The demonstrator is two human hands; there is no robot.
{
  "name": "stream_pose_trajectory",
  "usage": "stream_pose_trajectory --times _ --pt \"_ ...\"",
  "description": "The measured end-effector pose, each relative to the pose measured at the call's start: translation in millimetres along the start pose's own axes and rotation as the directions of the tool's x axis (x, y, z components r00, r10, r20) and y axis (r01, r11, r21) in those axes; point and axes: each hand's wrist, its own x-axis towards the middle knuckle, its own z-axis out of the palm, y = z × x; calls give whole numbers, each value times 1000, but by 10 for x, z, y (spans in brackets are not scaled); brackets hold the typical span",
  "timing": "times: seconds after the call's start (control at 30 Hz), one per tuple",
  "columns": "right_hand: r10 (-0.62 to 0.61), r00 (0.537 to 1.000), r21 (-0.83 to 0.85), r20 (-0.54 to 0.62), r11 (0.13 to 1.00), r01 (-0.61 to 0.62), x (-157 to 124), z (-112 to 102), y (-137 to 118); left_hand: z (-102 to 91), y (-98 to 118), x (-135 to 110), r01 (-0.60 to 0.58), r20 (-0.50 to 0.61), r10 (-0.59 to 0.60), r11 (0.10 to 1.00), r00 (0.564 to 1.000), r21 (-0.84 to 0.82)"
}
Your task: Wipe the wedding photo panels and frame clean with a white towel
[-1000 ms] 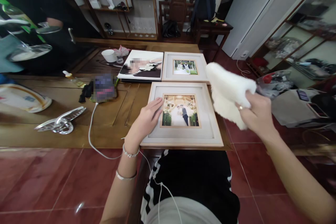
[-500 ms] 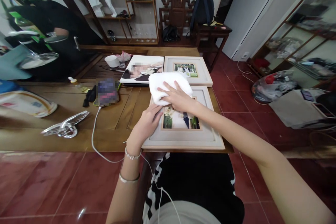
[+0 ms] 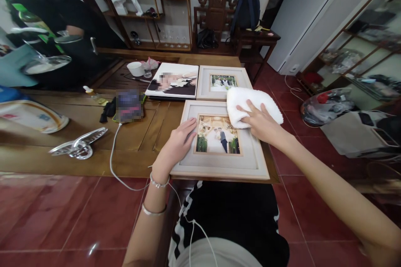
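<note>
A white-framed wedding photo (image 3: 219,162) lies flat at the near edge of the wooden table (image 3: 138,133). My left hand (image 3: 178,142) rests flat on the frame's left side, fingers stretched out toward the picture. My right hand (image 3: 260,123) presses a folded white cloth (image 3: 250,102) onto the frame's upper right corner, fingers spread flat on top of it. A second white frame (image 3: 223,83) and an unframed photo print (image 3: 173,81) lie just behind.
On the table to the left are a blurred phone (image 3: 129,105) with a white cable (image 3: 112,162), a silver ornament (image 3: 78,146), a white cup (image 3: 136,68) and a plate (image 3: 31,114). Shelves, a carved chair and a backpack stand behind. Bags and boxes sit on the red tile floor at right.
My right hand brought the cloth down from the air onto the frame's top left, then slid it across to the upper right corner. The left hand stayed on the frame.
</note>
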Motion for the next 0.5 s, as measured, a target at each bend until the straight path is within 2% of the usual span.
stream_pose_trajectory --times 0.17,0.27,0.37,0.5 --pt "27 998 31 -52 999 -26 -73 142 25 -54 66 21 17 11 -16 999 1000 -38" --pt "33 998 53 -60 998 -30 -68 145 -4 -63 78 21 22 3 -22 999 1000 -50" --pt "32 999 62 -32 998 -30 -118 64 -90 -50 62 13 8 5 -8 999 1000 -35" --pt "27 998 67 61 997 -31 -337 -131 -365 -33 45 3 6 7 -6 1000 1000 -19"
